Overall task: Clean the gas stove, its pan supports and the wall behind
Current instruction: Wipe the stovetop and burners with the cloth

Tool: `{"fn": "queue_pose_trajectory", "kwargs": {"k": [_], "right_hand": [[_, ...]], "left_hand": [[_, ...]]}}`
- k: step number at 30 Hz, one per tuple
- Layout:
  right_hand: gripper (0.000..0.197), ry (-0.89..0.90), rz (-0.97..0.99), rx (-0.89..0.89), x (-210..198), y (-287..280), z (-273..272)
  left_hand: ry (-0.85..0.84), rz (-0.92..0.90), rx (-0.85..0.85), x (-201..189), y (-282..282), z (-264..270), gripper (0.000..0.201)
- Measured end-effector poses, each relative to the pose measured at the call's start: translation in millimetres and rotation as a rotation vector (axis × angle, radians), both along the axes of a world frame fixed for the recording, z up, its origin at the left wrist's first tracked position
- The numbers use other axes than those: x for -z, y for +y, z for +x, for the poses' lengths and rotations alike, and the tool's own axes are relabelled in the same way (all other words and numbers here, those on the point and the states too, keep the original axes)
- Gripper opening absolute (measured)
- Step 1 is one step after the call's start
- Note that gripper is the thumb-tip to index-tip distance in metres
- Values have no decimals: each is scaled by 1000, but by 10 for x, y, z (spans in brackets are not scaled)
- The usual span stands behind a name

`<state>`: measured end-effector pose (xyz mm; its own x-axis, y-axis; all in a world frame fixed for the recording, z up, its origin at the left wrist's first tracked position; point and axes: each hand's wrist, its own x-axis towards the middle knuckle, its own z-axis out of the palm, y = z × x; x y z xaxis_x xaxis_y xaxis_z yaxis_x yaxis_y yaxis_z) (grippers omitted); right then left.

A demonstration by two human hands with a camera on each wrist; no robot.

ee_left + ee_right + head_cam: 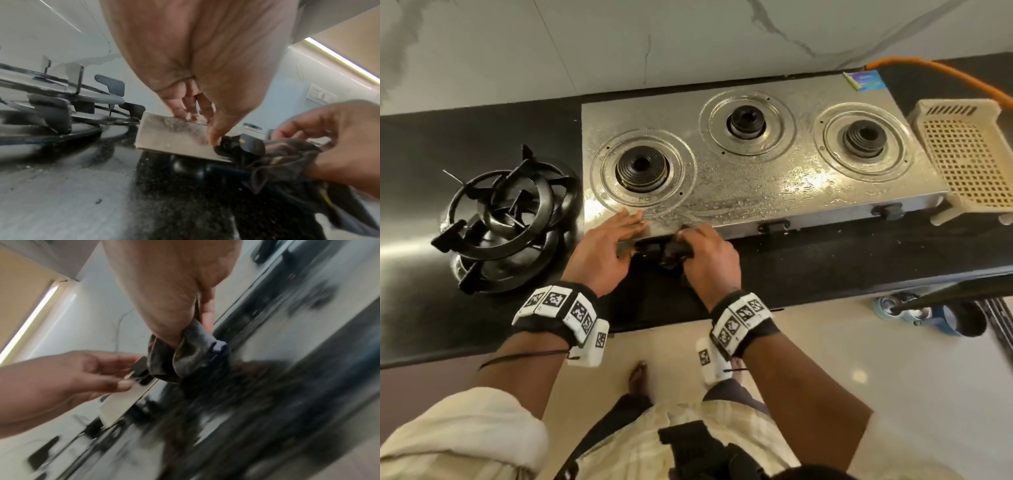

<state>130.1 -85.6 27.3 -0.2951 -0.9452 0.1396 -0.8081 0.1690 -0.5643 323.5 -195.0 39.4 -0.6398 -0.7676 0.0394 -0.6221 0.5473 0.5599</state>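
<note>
Left hand (608, 242) lies flat on the wet steel three-burner stove (743, 164) at its front-left edge; right hand (707, 255) clutches a dark crumpled cloth (273, 162) against the left black knob (245, 144).

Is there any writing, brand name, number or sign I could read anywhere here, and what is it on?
No text here can be read.
Blue sticker at the steel gas stove's back right corner: printing too small and blurred.
Black-and-white square code tags on the left wristband and right wristband: patterns only, no letters or numbers.
Black stove knobs: no markings can be made out.
</note>
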Motion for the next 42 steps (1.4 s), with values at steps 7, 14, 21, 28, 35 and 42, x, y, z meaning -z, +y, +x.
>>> {"fn": "queue_pose_trajectory", "kwargs": {"k": [7,14,21,28,35,42], "right_hand": [[33,-134,-75,634,198,274,-404],[29,-462,-124,717,270,71,703],[13,-804,-98,839,296,-160,1460],[22,-940,6,758,267,-438,1806],[46,-271,-70,569,328,-158,1715],[47,-133,-110,387,283,-362,1810]], "left_hand": [[14,-3,202,42,-285,458,62],[48,9,279,9,-517,758,59],[95,46,339,50,-580,814,64],[64,81,373,101,-676,863,76],[47,158,375,38,-670,871,89],[39,218,309,-4,-660,844,79]]}}
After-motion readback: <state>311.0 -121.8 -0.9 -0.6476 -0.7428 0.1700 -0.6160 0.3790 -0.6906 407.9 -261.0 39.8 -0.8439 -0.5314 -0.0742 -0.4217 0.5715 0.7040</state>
